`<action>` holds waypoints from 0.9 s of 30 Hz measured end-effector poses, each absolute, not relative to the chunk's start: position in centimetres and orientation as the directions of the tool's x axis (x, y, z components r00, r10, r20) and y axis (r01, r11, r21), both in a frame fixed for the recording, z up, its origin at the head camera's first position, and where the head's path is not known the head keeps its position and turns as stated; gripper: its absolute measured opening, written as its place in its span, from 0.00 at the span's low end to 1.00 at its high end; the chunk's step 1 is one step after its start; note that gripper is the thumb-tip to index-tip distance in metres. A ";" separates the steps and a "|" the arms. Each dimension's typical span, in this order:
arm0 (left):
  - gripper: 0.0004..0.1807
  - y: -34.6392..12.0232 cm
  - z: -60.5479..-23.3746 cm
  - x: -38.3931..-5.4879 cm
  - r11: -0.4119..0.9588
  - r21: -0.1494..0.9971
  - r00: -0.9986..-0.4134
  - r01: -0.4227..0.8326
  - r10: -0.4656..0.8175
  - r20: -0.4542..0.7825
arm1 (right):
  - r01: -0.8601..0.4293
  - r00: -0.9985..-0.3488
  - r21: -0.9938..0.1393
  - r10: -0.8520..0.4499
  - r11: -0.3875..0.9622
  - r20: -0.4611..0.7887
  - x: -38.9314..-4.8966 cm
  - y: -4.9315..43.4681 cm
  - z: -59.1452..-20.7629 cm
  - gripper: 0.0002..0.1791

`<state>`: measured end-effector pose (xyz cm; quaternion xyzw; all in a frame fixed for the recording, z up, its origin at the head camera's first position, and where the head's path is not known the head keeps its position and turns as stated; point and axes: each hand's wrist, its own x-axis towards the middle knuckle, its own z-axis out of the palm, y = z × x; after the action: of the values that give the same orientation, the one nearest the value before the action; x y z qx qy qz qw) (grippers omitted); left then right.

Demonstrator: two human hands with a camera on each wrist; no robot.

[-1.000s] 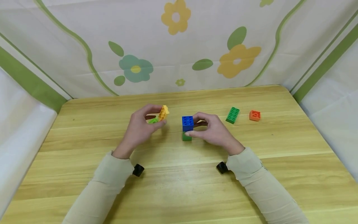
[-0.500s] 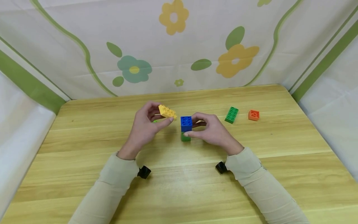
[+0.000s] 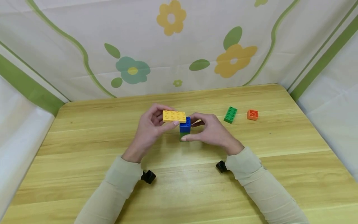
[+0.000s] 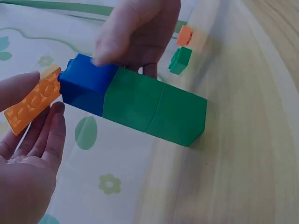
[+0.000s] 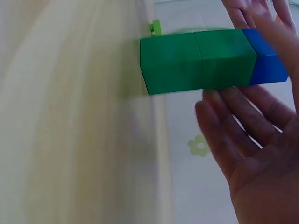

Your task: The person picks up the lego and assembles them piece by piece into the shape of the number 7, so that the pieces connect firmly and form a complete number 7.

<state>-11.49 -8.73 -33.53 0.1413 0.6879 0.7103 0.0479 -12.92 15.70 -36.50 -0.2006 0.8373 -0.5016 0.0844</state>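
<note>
My left hand [image 3: 149,129] pinches a flat yellow toy brick [image 3: 173,116], studs up, between thumb and fingers. One end of that brick overlaps the top of a blue brick [image 3: 185,127]; in the left wrist view its edge [image 4: 35,100] is right at the blue studs. The blue brick tops an upright stack, with two green bricks [image 4: 154,109] below it. My right hand [image 3: 209,130] holds this stack, its thumb at the front of the green part and its fingers behind.
To the right on the wooden table [image 3: 179,193] lie a long green brick [image 3: 230,114] and an orange brick [image 3: 252,114]. A small lime green piece [image 5: 155,28] shows behind the stack in the right wrist view. A flowered cloth [image 3: 134,40] hangs along the far edge.
My left hand has moved right, turning the yellow brick from tilted to nearly flat, and brought it over the blue brick. My right hand stays at the stack; its thumb has shifted slightly lower.
</note>
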 end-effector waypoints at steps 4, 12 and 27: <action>0.24 -8.5 -33.8 -11.4 -0.053 0.991 -0.950 0.122 0.283 0.132 | -0.295 -0.906 -0.882 -0.400 0.367 0.136 -12.7 16.0 -35.9 0.32; 0.23 -8.2 -34.1 -11.3 -0.033 0.991 -0.953 0.127 0.275 0.131 | -0.397 -0.882 -0.885 -0.368 0.243 0.294 -12.6 16.0 -34.9 0.21; 0.22 -8.2 -34.4 -11.5 -0.003 0.989 -0.948 0.145 0.285 0.140 | -0.411 -0.881 -0.878 -0.354 0.244 0.314 -12.5 16.3 -34.6 0.17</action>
<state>-11.54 -8.18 -34.40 0.1525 0.7041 0.6917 0.0506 -12.52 16.27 -34.55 -0.2428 0.7881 -0.5650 -0.0254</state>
